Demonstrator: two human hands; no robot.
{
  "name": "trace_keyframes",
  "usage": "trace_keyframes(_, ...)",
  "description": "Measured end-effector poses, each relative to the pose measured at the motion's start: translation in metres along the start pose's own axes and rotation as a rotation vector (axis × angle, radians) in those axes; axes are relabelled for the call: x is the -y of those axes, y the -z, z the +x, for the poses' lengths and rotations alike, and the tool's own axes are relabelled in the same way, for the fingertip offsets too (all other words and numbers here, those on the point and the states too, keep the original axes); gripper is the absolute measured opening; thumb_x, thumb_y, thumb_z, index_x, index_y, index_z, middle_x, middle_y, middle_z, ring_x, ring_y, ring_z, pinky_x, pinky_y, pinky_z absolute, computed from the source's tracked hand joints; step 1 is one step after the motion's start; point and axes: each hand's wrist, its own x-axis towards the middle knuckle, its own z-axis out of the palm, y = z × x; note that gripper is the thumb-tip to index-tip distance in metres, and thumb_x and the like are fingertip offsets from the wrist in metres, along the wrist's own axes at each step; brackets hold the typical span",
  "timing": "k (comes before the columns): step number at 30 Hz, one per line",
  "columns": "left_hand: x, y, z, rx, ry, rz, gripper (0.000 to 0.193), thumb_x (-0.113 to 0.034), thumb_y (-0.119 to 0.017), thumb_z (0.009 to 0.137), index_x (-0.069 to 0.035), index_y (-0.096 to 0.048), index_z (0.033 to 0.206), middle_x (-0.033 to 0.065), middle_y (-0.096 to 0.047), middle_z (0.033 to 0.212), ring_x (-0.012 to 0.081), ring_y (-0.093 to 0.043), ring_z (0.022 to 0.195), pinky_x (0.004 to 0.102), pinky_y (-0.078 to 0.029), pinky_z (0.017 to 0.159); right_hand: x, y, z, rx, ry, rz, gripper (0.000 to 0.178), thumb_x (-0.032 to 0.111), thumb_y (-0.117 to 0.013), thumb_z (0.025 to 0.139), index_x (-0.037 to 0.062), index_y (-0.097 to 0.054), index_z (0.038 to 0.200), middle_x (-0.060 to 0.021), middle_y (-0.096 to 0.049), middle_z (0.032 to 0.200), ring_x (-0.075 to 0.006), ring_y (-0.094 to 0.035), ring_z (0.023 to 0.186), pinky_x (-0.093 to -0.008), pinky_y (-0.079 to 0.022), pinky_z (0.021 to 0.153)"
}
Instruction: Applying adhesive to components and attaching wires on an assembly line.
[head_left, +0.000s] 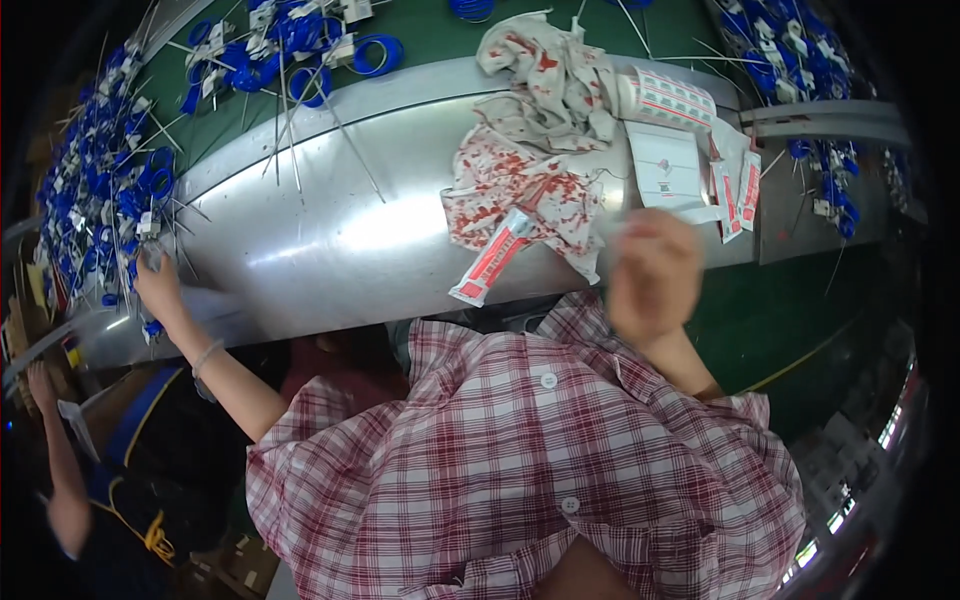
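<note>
Evidently my left hand (157,283) touches the heap of blue-looped metal rods (105,190) at far left, but detail is murky there, so I cannot tell whether it grips one. My right hand (655,275), blurred and curled, is just right of the red-stained cloth (490,180); whether it holds anything is unclear. A red-and-white tube (490,262) lies partly on the cloth.
</note>
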Motion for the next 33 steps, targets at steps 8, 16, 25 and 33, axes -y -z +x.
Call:
trace_keyframes(8, -0.188, 0.088, -0.129, -0.445, -0.493, -0.59, 0.028, 0.003, -0.053, 0.079, -0.002, -0.059, 0.106, 0.0127, -0.062, 0.102, 0.0304, -0.058, 0.091, 0.0362, -0.045, 0.081, 0.004, -0.058, -0.012, 0.544, 0.167, -0.079, 0.035, 0.012, -0.052, 0.076, 0.0124, -0.059, 0.111, -0.0035, -0.053, 0.112, -0.023, -0.04, 0.118, -0.0435, -0.031, 0.096)
trace_keyframes(16, -0.283, 0.082, -0.197, 0.36, -1.008, -0.885, 0.033, 0.001, -0.058, 0.073, 0.0, -0.055, 0.106, 0.0142, -0.054, 0.105, 0.0324, -0.053, 0.096, 0.0372, -0.046, 0.08, -0.006, -0.072, -0.019, 0.57, 0.272, 0.116, 0.018, 0.011, -0.054, 0.073, 0.0076, -0.057, 0.09, -0.0065, -0.054, 0.099, -0.0244, -0.048, 0.109, -0.0516, -0.031, 0.102)
trace_keyframes(25, -0.282, 0.064, -0.21, 0.421, -0.716, -1.099, 0.025, 0.002, -0.058, 0.078, -0.002, -0.057, 0.103, 0.0129, -0.056, 0.097, 0.0281, -0.055, 0.087, 0.0326, -0.046, 0.072, -0.001, -0.069, -0.005, -0.042, -0.246, 0.667, 0.019, -0.005, -0.055, 0.081, 0.0023, -0.043, 0.095, -0.0117, -0.047, 0.096, -0.0224, -0.053, 0.095, -0.0366, -0.041, 0.091)
trace_keyframes(33, -0.288, 0.065, -0.219, 0.403, -0.604, -1.152, 0.022, 0.003, -0.056, 0.079, -0.002, -0.058, 0.1, 0.0115, -0.056, 0.094, 0.0262, -0.056, 0.082, 0.0308, -0.046, 0.068, -0.01, -0.067, 0.009, 0.01, -0.469, 0.623, 0.011, 0.0, -0.057, 0.083, 0.0008, -0.048, 0.09, -0.0113, -0.053, 0.092, -0.0196, -0.054, 0.088, -0.0285, -0.041, 0.082)
